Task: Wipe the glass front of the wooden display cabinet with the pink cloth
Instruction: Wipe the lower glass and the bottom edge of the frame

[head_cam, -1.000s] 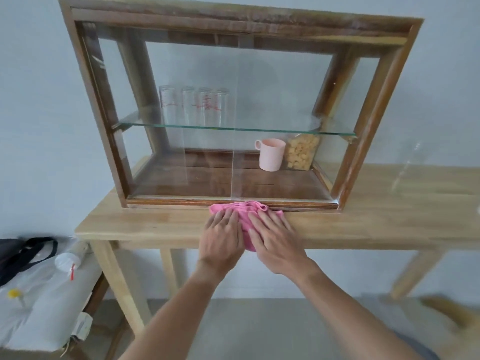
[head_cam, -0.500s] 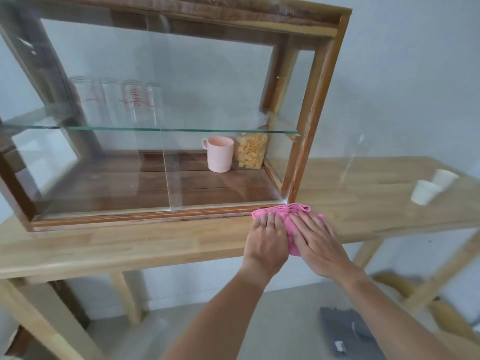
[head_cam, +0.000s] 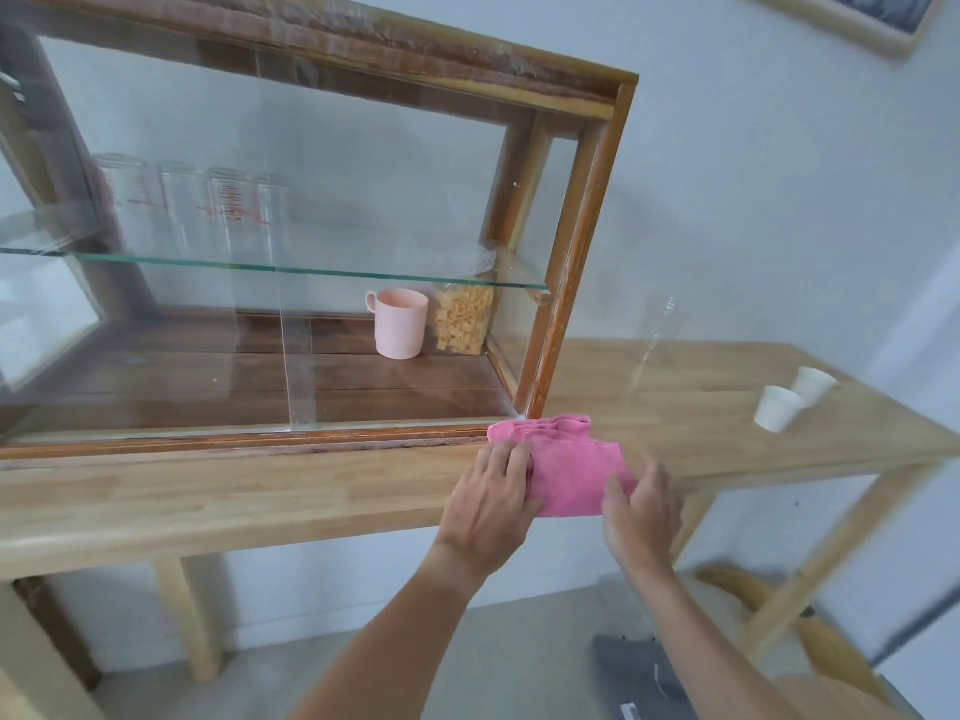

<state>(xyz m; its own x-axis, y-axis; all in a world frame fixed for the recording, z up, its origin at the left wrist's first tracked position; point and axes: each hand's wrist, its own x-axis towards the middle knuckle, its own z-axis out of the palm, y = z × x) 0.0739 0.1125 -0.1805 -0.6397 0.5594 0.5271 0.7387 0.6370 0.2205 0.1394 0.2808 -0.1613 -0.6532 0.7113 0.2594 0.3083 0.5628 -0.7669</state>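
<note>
The wooden display cabinet (head_cam: 587, 241) stands on a light wooden table (head_cam: 208, 501), its glass front (head_cam: 260, 226) facing me. The pink cloth (head_cam: 571, 465) lies flat on the table at the cabinet's lower right corner, its far edge bunched against the frame. My left hand (head_cam: 493, 491) presses on the cloth's left side with straight fingers. My right hand (head_cam: 641, 504) rests on its right edge, fingers slightly bent; whether they curl round the edge is unclear.
Inside the cabinet are a pink mug (head_cam: 400, 322), a jar of pasta (head_cam: 465, 319) and several glasses (head_cam: 208, 200) on a glass shelf. Two white paper cups (head_cam: 792, 402) stand at the table's right end. A grey object (head_cam: 644, 678) lies on the floor.
The cloth and both hands have slid right along the table from the cabinet's middle to its right corner. My hands have spread apart, showing more cloth. The view turned right.
</note>
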